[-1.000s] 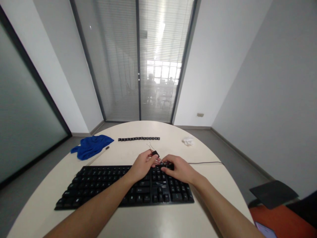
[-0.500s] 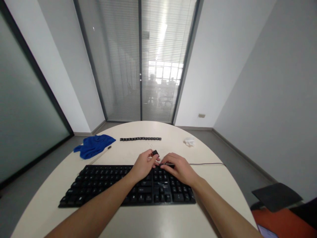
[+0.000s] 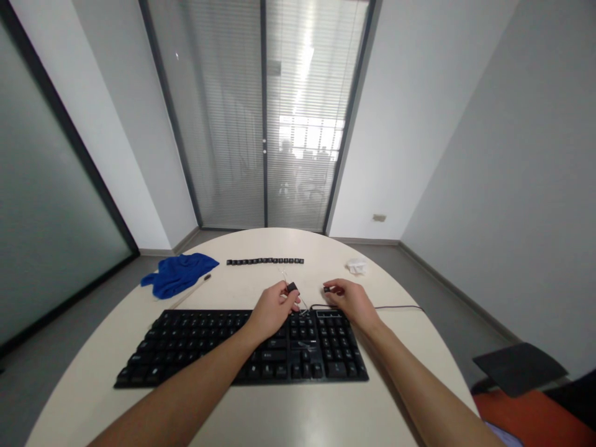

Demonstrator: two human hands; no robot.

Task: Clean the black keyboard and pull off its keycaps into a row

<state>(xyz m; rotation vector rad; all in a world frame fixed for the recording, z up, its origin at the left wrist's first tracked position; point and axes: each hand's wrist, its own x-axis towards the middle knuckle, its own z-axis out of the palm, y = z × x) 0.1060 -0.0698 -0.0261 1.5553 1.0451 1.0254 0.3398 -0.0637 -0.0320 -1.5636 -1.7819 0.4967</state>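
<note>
A black keyboard [image 3: 205, 338] lies on the table in front of me. My left hand [image 3: 274, 309] is closed around the black handle of a wire keycap puller [image 3: 292, 287], over the keyboard's far edge. Thin pale wires of the puller [image 3: 305, 307] reach down toward the top row of keys. To the right, my right hand [image 3: 350, 299] pinches a small black keycap [image 3: 327, 289] between thumb and fingertips, just above the table beyond the number pad. Farther back, several black keycaps [image 3: 265, 261] lie in a straight row.
A blue cloth [image 3: 179, 275] and a thin brush [image 3: 195, 287] lie at the left. Crumpled white tissue [image 3: 356, 266] sits at the back right. The keyboard cable [image 3: 395, 307] runs to the right edge of the round table [image 3: 298, 416]. An orange chair [image 3: 535, 416] stands at right.
My right hand has moved right, away from the keyboard's top row and the left hand, with a keycap in its fingers. My left hand has stayed almost still.
</note>
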